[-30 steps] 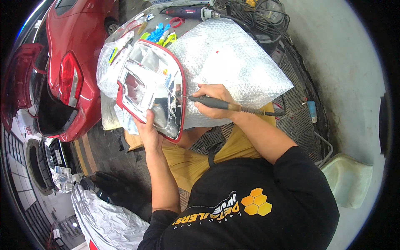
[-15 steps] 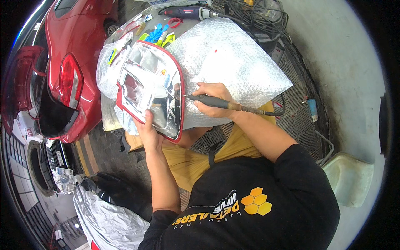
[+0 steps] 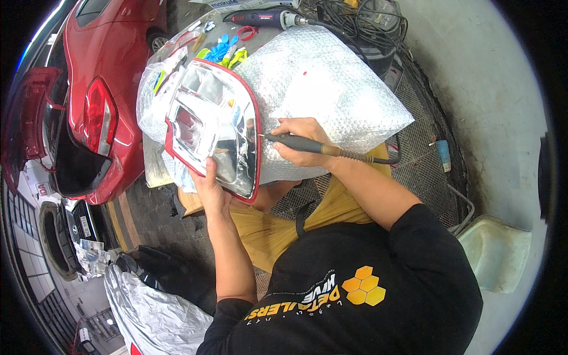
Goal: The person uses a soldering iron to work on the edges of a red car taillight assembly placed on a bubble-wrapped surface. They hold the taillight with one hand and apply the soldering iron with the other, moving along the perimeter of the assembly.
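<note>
A car tail light [image 3: 214, 127] with a red rim and chrome inside stands tilted on my lap against a big bubble-wrap bundle [image 3: 322, 89]. My left hand [image 3: 208, 188] grips its lower edge from below. My right hand [image 3: 300, 142] holds a dark pen-shaped rotary tool handpiece [image 3: 296, 144] like a pencil, its tip touching the light's right rim. A flexible shaft [image 3: 378, 158] runs from the handpiece to the right.
A red car [image 3: 97, 100] with its boot lid up stands at the left. A rotary tool body [image 3: 263, 18], coiled cables [image 3: 361, 15] and coloured small tools [image 3: 223, 50] lie at the top. Metal grating [image 3: 423, 136] covers the floor at right. Silver sheeting [image 3: 151, 310] lies lower left.
The tail light and both hands stay nearly in place; the handpiece tip has shifted slightly along the right rim.
</note>
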Demonstrator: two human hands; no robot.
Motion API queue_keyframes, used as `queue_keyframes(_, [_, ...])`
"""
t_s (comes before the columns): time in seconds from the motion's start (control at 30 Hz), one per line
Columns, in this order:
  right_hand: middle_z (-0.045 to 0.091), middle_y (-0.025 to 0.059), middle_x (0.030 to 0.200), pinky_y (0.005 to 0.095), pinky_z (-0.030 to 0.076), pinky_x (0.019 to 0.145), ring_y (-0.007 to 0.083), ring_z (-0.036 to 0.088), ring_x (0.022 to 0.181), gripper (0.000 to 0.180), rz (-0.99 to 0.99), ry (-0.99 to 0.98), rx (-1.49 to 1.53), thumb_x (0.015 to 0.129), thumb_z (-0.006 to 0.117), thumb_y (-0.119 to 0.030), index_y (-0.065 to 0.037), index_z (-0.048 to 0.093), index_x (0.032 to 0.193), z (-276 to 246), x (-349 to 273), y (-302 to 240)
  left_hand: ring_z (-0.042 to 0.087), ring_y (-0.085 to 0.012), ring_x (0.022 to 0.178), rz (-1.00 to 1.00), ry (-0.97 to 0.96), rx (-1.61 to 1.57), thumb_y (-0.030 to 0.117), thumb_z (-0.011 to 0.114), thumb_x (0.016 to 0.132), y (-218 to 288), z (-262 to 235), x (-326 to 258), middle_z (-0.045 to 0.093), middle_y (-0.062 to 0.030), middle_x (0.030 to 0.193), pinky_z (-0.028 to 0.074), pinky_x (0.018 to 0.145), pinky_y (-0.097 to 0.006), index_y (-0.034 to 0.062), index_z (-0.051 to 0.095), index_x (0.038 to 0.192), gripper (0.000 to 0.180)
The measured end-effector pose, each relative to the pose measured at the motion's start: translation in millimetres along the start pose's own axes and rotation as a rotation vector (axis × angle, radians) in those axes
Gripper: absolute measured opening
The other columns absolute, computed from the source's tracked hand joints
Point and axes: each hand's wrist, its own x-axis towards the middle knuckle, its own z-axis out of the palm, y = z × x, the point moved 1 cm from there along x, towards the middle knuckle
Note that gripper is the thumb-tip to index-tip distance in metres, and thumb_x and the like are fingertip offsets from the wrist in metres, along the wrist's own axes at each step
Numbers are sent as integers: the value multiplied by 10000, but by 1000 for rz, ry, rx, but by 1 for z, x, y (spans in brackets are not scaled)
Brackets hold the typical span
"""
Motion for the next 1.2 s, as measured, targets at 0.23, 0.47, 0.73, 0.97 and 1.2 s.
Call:
queue_keyframes(0.23, [720, 144, 812, 354, 549, 675, 245, 688, 663, 215, 82, 110, 16, 832, 792, -112, 15, 758, 1003, 0, 2, -3, 613, -290, 1306, 1, -7, 16, 192, 695, 1074, 0, 0, 0, 563, -129, 1513, 521, 1105, -469, 88, 320, 1649, 694])
queue_keyframes(0.47, [709, 148, 781, 356, 571, 716, 269, 695, 660, 220, 80, 88, 3, 831, 797, -116, 14, 756, 1004, -2, 3, -3, 603, -298, 1317, 7, -6, 33, 182, 692, 1073, -3, -3, 1, 556, -135, 1515, 512, 1114, -474, 88, 314, 1649, 695])
queue_keyframes(0.73, [714, 141, 762, 426, 607, 952, 312, 724, 686, 198, 51, 43, -26, 836, 795, -119, -13, 762, 1000, 0, 1, 1, 605, -293, 1312, 1, 9, 44, 167, 683, 1073, 0, 0, -1, 562, -133, 1505, 509, 1111, -471, 91, 340, 1634, 662])
queue_keyframes(0.97, [743, 159, 811, 427, 617, 911, 333, 749, 745, 215, 98, 114, -60, 836, 800, -129, -15, 757, 1013, -1, 3, -1, 595, -296, 1330, 24, -25, 54, 175, 688, 1071, 0, 1, -1, 552, -138, 1522, 498, 1123, -470, 88, 337, 1636, 671])
queue_keyframes(1.2, [758, 185, 857, 444, 613, 877, 382, 784, 880, 237, 95, 62, -39, 846, 797, -146, 1, 754, 1027, -3, 1, 3, 598, -288, 1318, 28, -1, 71, 183, 698, 1066, 0, 1, -1, 551, -137, 1517, 501, 1116, -474, 84, 343, 1630, 674])
